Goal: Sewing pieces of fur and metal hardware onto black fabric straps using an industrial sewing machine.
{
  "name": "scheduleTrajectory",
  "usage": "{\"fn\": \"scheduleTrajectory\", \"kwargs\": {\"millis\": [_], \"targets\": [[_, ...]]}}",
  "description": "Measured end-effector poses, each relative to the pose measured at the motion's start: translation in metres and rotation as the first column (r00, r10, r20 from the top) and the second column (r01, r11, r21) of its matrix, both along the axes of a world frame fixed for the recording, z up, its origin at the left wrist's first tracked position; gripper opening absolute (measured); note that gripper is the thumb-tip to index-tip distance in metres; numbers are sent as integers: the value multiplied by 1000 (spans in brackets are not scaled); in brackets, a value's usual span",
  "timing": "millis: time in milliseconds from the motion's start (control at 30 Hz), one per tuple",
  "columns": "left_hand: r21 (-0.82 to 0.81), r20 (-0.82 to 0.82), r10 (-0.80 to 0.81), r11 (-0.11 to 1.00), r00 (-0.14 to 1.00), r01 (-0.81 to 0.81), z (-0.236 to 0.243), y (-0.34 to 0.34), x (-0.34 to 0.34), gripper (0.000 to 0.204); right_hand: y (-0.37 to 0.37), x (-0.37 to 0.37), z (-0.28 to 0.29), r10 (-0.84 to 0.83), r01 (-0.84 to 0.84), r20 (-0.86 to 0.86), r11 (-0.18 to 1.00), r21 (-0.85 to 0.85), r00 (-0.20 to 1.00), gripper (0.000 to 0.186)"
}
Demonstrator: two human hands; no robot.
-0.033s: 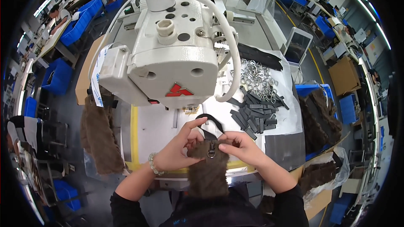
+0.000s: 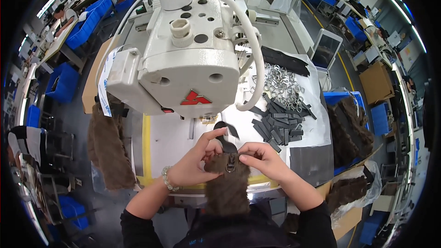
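Observation:
A brown fur piece (image 2: pixel 227 195) hangs over the table's front edge toward me. At its top end sit a short dark tab with a metal ring (image 2: pixel 230 169) and a black strap (image 2: pixel 227 145), which runs away from me and curls over at its far end. My left hand (image 2: pixel 195 158) is closed at the fur's left edge, with its index finger reaching up against the strap. My right hand (image 2: pixel 262 160) pinches the fur's upper right corner, close to the base of the strap. The fingertips partly hide where strap and fur meet.
Just beyond my hands stands a white sewing machine (image 2: pixel 188 82). To its right lie cut black strips (image 2: pixel 280 128) and a heap of metal rings (image 2: pixel 280 82). More fur pieces hang at the left (image 2: pixel 108 147) and fill a blue bin (image 2: pixel 347 124) at the right.
The strap formed an open loop beyond my fingers. Now the loop has come apart, and its free end points up and folds over to the right. Both hands have stayed nearly in place.

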State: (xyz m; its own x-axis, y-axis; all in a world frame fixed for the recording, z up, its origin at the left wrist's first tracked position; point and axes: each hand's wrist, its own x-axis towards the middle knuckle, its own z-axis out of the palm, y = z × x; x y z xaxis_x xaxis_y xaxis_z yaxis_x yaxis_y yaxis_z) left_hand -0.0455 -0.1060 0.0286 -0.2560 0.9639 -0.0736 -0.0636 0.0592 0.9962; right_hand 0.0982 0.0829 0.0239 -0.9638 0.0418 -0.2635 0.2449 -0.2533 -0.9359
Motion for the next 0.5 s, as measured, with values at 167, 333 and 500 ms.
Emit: {"fn": "scheduleTrajectory", "kwargs": {"millis": [167, 333, 500], "targets": [[38, -92, -9, 999, 996, 13, 1, -1, -1, 95, -4, -2, -2, 7, -8, -2, 998, -60, 1000, 16], [104, -349, 54, 994, 936, -19, 0, 1, 5, 92, -7, -2, 0, 25, -22, 33, 995, -97, 999, 16], [84, -107, 50, 996, 993, -41, -6, -2, 7, 87, -5, 0, -1, 44, -43, -1, 992, -121, 999, 19]]}}
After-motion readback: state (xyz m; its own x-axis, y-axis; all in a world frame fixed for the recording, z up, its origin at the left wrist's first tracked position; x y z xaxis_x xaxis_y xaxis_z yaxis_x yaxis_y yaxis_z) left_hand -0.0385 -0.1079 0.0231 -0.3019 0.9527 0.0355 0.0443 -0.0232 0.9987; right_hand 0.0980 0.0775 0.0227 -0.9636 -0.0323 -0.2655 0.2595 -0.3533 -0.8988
